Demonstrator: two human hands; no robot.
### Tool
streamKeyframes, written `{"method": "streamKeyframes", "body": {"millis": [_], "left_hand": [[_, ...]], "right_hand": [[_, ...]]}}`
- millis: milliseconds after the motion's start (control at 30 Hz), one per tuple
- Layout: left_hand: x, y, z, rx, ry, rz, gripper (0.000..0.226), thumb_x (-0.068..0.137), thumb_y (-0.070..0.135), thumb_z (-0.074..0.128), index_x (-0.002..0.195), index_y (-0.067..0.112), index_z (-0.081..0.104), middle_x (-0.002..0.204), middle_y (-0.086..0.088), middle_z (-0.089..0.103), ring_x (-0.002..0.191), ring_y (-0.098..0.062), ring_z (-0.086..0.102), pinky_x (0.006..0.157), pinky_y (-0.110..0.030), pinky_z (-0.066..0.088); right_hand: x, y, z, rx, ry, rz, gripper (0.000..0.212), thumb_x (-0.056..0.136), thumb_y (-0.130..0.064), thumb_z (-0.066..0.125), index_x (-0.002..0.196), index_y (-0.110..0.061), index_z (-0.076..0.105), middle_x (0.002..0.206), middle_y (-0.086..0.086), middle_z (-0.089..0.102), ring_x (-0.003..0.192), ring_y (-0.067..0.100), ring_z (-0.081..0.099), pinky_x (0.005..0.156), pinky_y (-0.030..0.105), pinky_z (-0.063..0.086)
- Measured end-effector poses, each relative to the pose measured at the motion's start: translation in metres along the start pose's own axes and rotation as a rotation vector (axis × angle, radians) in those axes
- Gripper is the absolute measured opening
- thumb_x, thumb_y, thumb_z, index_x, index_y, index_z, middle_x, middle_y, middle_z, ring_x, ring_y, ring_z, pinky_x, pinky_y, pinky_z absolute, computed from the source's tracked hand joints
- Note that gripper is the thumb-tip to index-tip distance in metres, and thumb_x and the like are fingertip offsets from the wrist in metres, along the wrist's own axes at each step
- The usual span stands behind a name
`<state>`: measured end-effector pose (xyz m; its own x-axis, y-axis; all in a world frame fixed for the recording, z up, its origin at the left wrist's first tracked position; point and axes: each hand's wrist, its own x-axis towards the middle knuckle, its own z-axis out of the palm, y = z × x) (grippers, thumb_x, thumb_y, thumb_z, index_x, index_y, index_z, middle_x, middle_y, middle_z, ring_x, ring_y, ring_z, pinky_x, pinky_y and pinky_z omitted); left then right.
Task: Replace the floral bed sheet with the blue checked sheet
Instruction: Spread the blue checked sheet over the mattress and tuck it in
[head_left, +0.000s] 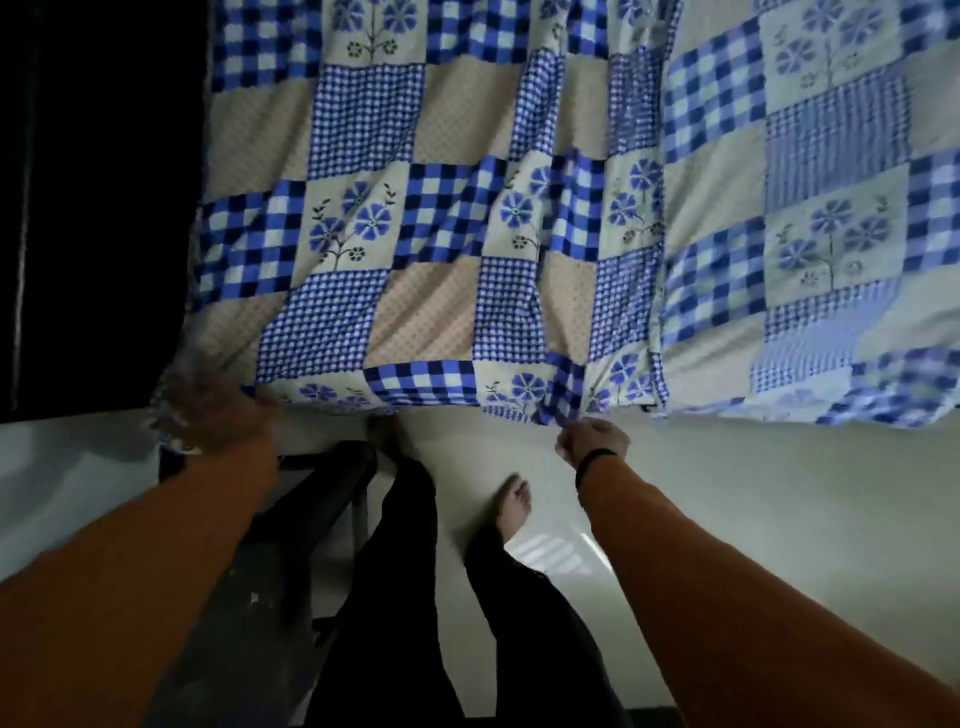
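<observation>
We're holding the blue checked sheet (441, 218) up by its near edge, spread out in front of us over the pale floor (779, 493); our right hand (592, 444) is clenching a bunched fold; our left hand (218, 415) is blurry at the corner, so can't tell its grip.

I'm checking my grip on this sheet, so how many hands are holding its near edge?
2. The left hand grips the blue checked sheet at its near left corner, though it is blurred; the right hand pinches the same edge further right.
</observation>
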<state>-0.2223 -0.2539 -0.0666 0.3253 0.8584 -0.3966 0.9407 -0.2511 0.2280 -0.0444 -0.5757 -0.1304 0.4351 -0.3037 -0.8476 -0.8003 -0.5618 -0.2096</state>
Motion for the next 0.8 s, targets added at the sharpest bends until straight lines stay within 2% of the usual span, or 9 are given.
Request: {"method": "streamKeyframes", "body": {"millis": [33, 67, 133, 233, 300, 400, 533, 633, 800], "left_hand": [[-0.005, 0.003, 0.011, 0.052, -0.003, 0.099, 0.071, 0.089, 0.028, 0.072, 0.149, 0.009, 0.040, 0.153, -0.024, 0.039, 0.142, -0.045, 0.034, 0.114, -0.059, 0.031], [-0.020, 0.021, 0.023, 0.073, -0.025, 0.224, 0.071, 0.088, 0.031, 0.071, 0.149, 0.011, 0.040, 0.153, -0.023, 0.039, 0.141, -0.043, 0.034, 0.113, -0.059, 0.031], [-0.052, 0.061, 0.065, 0.039, -0.127, 0.447, 0.065, 0.089, 0.037, 0.065, 0.146, 0.012, 0.045, 0.149, -0.021, 0.043, 0.139, -0.042, 0.039, 0.109, -0.057, 0.036], [-0.114, 0.142, 0.106, -0.027, -0.297, 0.655, 0.067, 0.085, 0.050, 0.046, 0.139, 0.013, 0.055, 0.139, -0.017, 0.054, 0.131, -0.039, 0.049, 0.105, -0.049, 0.044], [-0.143, 0.194, 0.120, -0.039, -0.473, 0.664, 0.063, 0.085, 0.046, 0.049, 0.139, 0.014, 0.055, 0.137, -0.013, 0.056, 0.130, -0.035, 0.049, 0.106, -0.046, 0.043], [-0.167, 0.258, 0.132, -0.033, -0.576, 0.715, 0.058, 0.085, 0.045, 0.051, 0.134, 0.015, 0.058, 0.128, -0.013, 0.062, 0.122, -0.034, 0.055, 0.102, -0.043, 0.045], [-0.198, 0.350, 0.146, -0.054, -0.637, 0.743, 0.038, 0.095, 0.027, 0.064, 0.131, 0.013, 0.059, 0.121, -0.012, 0.068, 0.112, -0.030, 0.064, 0.095, -0.036, 0.049], [-0.208, 0.402, 0.161, -0.107, -0.633, 0.709, 0.037, 0.098, 0.027, 0.062, 0.132, 0.015, 0.058, 0.123, -0.011, 0.068, 0.112, -0.029, 0.065, 0.094, -0.033, 0.048], [-0.208, 0.480, 0.187, -0.213, -0.627, 0.568, 0.039, 0.102, 0.029, 0.057, 0.138, 0.017, 0.051, 0.134, -0.010, 0.062, 0.115, -0.031, 0.062, 0.094, -0.039, 0.049]], "right_hand": [[0.004, 0.015, -0.005, -0.099, -0.008, 0.016, 0.026, 0.091, -0.002, 0.062, 0.069, -0.015, 0.058, 0.055, -0.003, 0.059, 0.059, 0.013, 0.061, 0.050, 0.015, 0.048], [0.009, 0.033, -0.013, -0.086, 0.022, 0.046, 0.023, 0.089, -0.005, 0.064, 0.067, -0.013, 0.062, 0.049, -0.006, 0.060, 0.055, 0.010, 0.063, 0.053, 0.015, 0.051], [0.013, 0.064, -0.039, 0.007, 0.138, 0.054, 0.017, 0.082, -0.013, 0.071, 0.066, -0.006, 0.070, 0.050, -0.001, 0.067, 0.055, 0.015, 0.070, 0.067, 0.032, 0.063], [0.023, 0.088, -0.080, 0.052, 0.102, -0.035, 0.009, 0.078, -0.016, 0.074, 0.075, -0.008, 0.075, 0.053, 0.007, 0.069, 0.054, 0.023, 0.072, 0.067, 0.046, 0.064], [0.030, 0.080, -0.116, 0.023, 0.133, -0.124, 0.008, 0.078, -0.018, 0.072, 0.072, -0.012, 0.072, 0.052, 0.003, 0.069, 0.059, 0.024, 0.073, 0.071, 0.046, 0.064], [0.047, 0.052, -0.165, -0.027, 0.188, -0.256, 0.015, 0.078, -0.021, 0.068, 0.064, -0.016, 0.068, 0.057, 0.004, 0.071, 0.070, 0.030, 0.073, 0.077, 0.044, 0.062], [0.047, -0.007, -0.256, -0.008, 0.311, -0.442, 0.013, 0.087, -0.018, 0.066, 0.077, -0.011, 0.069, 0.073, 0.006, 0.069, 0.074, 0.024, 0.064, 0.082, 0.036, 0.056], [0.065, -0.044, -0.318, 0.016, 0.410, -0.512, 0.019, 0.092, -0.017, 0.063, 0.089, 0.001, 0.068, 0.084, 0.013, 0.069, 0.080, 0.027, 0.061, 0.074, 0.033, 0.046], [0.114, -0.103, -0.417, 0.074, 0.526, -0.591, 0.014, 0.096, -0.020, 0.063, 0.096, -0.006, 0.066, 0.093, 0.009, 0.071, 0.083, 0.024, 0.064, 0.073, 0.027, 0.045]]}}
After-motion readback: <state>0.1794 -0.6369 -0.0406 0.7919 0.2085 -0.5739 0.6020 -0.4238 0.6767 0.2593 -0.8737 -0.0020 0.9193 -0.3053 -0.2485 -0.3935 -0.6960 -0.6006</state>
